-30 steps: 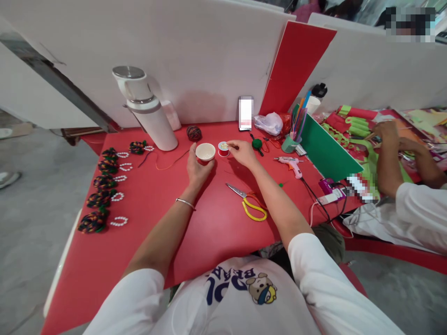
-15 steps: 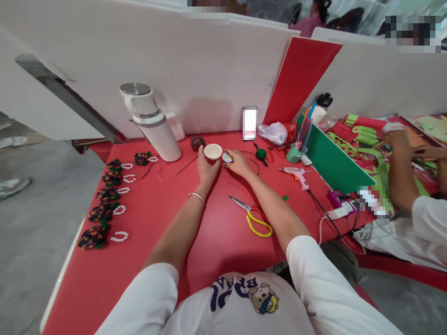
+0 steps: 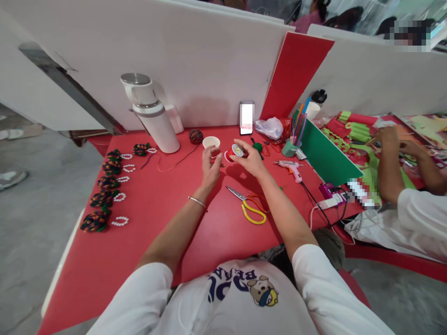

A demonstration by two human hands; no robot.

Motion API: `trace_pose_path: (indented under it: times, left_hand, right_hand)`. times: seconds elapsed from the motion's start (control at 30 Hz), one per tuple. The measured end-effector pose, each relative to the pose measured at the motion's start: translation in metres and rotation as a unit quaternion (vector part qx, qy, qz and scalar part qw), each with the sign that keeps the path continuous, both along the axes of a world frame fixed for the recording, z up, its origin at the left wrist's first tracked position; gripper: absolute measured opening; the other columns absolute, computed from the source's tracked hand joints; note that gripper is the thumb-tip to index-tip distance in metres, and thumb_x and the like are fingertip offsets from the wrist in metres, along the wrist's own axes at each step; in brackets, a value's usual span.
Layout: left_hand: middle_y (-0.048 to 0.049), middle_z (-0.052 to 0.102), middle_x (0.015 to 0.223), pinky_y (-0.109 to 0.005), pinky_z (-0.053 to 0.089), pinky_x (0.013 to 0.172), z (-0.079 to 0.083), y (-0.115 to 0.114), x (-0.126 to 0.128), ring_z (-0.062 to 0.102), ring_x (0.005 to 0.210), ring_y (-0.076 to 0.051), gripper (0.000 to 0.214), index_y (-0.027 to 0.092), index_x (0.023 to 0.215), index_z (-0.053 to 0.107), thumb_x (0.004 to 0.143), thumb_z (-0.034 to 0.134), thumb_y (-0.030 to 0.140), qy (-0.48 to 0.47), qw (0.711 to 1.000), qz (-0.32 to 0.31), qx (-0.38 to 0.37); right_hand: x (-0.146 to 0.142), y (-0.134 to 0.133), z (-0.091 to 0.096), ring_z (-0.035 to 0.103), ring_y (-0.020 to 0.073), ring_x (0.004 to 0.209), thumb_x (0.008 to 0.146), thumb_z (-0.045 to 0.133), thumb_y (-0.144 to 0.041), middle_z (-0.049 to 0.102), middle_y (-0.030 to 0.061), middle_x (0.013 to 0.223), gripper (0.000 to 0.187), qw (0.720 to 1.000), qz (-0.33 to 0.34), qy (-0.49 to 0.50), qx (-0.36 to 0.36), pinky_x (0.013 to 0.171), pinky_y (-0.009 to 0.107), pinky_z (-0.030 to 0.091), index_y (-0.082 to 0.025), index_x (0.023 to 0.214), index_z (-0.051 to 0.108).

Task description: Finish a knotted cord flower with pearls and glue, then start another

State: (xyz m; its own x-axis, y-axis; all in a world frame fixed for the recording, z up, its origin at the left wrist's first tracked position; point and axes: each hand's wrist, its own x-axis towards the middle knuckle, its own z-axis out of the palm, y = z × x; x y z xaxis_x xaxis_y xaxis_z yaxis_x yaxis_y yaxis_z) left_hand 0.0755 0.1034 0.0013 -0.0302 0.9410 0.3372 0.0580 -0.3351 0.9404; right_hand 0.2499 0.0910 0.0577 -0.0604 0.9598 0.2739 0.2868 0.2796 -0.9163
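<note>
In my right hand [image 3: 250, 158] is a small spool of red thread [image 3: 238, 150], tilted so that its round labelled end faces up. My left hand [image 3: 211, 166] is raised just left of the spool, its fingers bent and the thumb apart from them; I see nothing held there. Directly behind it stands a small white cup [image 3: 211, 140], partly covered by the fingers. Scissors with yellow and orange handles [image 3: 253, 215] lie on the red table [image 3: 216, 242] below my hands. A dark multicoloured yarn ball [image 3: 196, 136] rests left of the cup, trailing a strand.
Yarn bundles [image 3: 101, 199] and white bead loops [image 3: 119, 197] line the left side. A tall white flask [image 3: 157, 125] stands behind. Toward the right are a phone [image 3: 247, 118], a pen cup [image 3: 289, 149], a pink glue gun [image 3: 291, 170] with its cord, a green divider [image 3: 330, 156] and a co-worker's arms [image 3: 389, 163].
My left hand has let go of the white cup and moved a little nearer me. My right hand has lifted and tilted the thread spool, bringing its red side into view.
</note>
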Motion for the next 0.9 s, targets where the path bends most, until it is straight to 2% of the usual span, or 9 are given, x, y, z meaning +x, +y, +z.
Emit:
trace_pose_path:
  times: [0.1,0.17,0.27,0.33,0.4,0.53,0.6,0.73,0.9]
  left_hand:
    - [-0.0078,0.066,0.095,-0.026,0.05,0.056,0.01,-0.008,0.014,0.064,0.075,-0.017,0.046,0.021,0.106,0.062,0.096,0.049,0.065,-0.171,0.97,-0.103,-0.136]
    - [-0.0025,0.06,0.07,-0.023,0.04,0.048,0.013,-0.014,0.017,0.053,0.055,-0.012,0.049,0.019,0.088,0.063,0.089,0.06,0.068,-0.19,0.954,-0.146,-0.182]
    - [0.0035,0.049,0.054,-0.022,0.026,0.043,0.014,-0.025,0.012,0.036,0.044,-0.007,0.045,0.017,0.075,0.065,0.074,0.079,0.06,-0.155,0.96,-0.154,-0.177]
    - [0.0051,0.047,0.051,-0.022,0.022,0.043,0.015,-0.03,0.005,0.033,0.043,-0.006,0.042,0.016,0.075,0.068,0.071,0.082,0.056,-0.134,0.967,-0.136,-0.17]
    - [0.0062,0.044,0.049,-0.022,0.02,0.044,0.017,-0.03,-0.001,0.032,0.044,-0.006,0.04,0.016,0.074,0.069,0.072,0.081,0.054,-0.124,0.974,-0.089,-0.168]
    - [0.0071,0.041,0.047,-0.022,0.019,0.043,0.024,-0.026,-0.012,0.03,0.043,-0.006,0.037,0.017,0.07,0.065,0.077,0.079,0.05,-0.112,0.979,-0.019,-0.171]
    - [0.007,0.041,0.046,-0.022,0.018,0.043,0.028,-0.028,-0.016,0.029,0.042,-0.006,0.037,0.017,0.071,0.065,0.077,0.078,0.051,-0.108,0.979,-0.028,-0.173]
    - [0.0073,0.04,0.045,-0.023,0.016,0.042,0.033,-0.045,-0.029,0.027,0.04,-0.006,0.042,0.017,0.073,0.067,0.072,0.081,0.056,-0.117,0.975,-0.078,-0.175]
    - [0.0054,0.043,0.047,-0.023,0.017,0.043,0.036,-0.077,-0.053,0.027,0.04,-0.006,0.045,0.017,0.076,0.072,0.07,0.084,0.059,-0.108,0.969,-0.128,-0.183]
  right_hand:
    - [0.0,-0.014,0.005,0.066,0.0244,0.126,0.078,0.08,-0.047,0.069,0.007,0.138,0.069,0.998,0.025,0.056,-0.006,0.112,0.042,0.052,-0.026,0.141,0.061]
    - [0.002,-0.02,0.004,0.067,0.0235,0.124,0.078,0.079,-0.05,0.07,0.0063,0.135,0.069,0.996,0.019,0.09,-0.012,0.111,0.041,0.053,-0.027,0.141,0.061]
    - [0.009,-0.027,0.0,0.068,0.0227,0.121,0.076,0.08,-0.049,0.072,0.0068,0.132,0.067,0.994,-0.02,0.111,-0.013,0.11,0.04,0.053,-0.025,0.136,0.063]
    - [0.014,-0.032,-0.003,0.069,0.0229,0.119,0.073,0.082,-0.046,0.072,0.0079,0.13,0.065,0.993,-0.033,0.113,-0.008,0.11,0.039,0.052,-0.022,0.131,0.066]
    - [0.016,-0.037,-0.005,0.069,0.0226,0.119,0.072,0.083,-0.045,0.073,0.0078,0.13,0.063,0.993,-0.028,0.113,-0.005,0.11,0.038,0.052,-0.021,0.128,0.068]
    - [0.014,-0.047,-0.005,0.07,0.0217,0.113,0.075,0.081,-0.045,0.075,0.0063,0.126,0.061,0.996,0.042,0.073,-0.03,0.103,0.037,0.055,-0.023,0.13,0.068]
    - [0.012,-0.048,-0.005,0.071,0.0213,0.111,0.076,0.081,-0.04,0.075,0.0062,0.125,0.057,0.999,0.044,0.004,-0.025,0.102,0.037,0.055,-0.023,0.129,0.069]
    - [0.009,-0.038,-0.017,0.068,0.023,0.117,0.077,0.079,-0.027,0.073,0.0087,0.126,0.048,0.987,-0.048,-0.146,0.038,0.107,0.038,0.051,-0.022,0.125,0.072]
    - [0.006,-0.009,-0.043,0.067,0.0251,0.116,0.082,0.074,-0.026,0.072,0.0122,0.128,0.048,0.969,-0.11,-0.219,0.043,0.108,0.038,0.05,-0.018,0.13,0.069]
